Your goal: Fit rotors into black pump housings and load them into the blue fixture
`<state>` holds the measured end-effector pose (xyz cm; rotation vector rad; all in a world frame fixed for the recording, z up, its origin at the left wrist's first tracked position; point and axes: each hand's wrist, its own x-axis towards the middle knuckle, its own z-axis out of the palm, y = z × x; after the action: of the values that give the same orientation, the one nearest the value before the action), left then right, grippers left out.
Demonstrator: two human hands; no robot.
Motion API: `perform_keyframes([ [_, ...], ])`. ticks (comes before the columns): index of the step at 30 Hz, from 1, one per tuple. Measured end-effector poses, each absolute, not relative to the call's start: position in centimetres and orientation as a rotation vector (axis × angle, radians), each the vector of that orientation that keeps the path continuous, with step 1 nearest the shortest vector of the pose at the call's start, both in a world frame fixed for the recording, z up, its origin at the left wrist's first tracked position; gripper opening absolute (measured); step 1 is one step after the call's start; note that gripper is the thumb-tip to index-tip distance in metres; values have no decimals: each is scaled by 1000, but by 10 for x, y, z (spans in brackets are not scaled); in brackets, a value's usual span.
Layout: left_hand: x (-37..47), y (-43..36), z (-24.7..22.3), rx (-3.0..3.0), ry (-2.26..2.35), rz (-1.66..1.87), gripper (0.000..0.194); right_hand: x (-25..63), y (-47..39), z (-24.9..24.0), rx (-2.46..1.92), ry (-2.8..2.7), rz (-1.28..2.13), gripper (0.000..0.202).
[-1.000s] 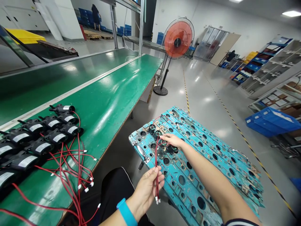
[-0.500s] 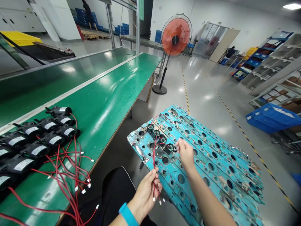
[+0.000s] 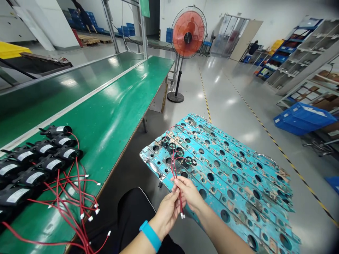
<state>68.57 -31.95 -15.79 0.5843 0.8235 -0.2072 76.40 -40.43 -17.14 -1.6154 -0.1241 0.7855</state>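
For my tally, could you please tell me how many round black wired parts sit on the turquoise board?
4, in a slanting row on the turquoise board: leftmost part, second part, third part, rightmost part. Others may be hidden.

And there it stood, the orange fan (image 3: 188, 37) on its round base, right beside the far end of the long green bench (image 3: 119, 106)! Light streaked across the glossy grey floor (image 3: 233, 114), where yellow-and-black tape (image 3: 204, 90) ran off toward the white wall (image 3: 225, 7). Over on the right, shelving (image 3: 304, 53) leaned into view, a blue crate (image 3: 304, 118) just below; far left, wooden pallets (image 3: 88, 40) lay low.
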Motion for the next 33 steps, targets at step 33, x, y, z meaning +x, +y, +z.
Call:
perform_keyframes([
  [33,793,-238,-177,1804,308,-464,26,788,-490,-147,-2372,-865,-44,20],
])
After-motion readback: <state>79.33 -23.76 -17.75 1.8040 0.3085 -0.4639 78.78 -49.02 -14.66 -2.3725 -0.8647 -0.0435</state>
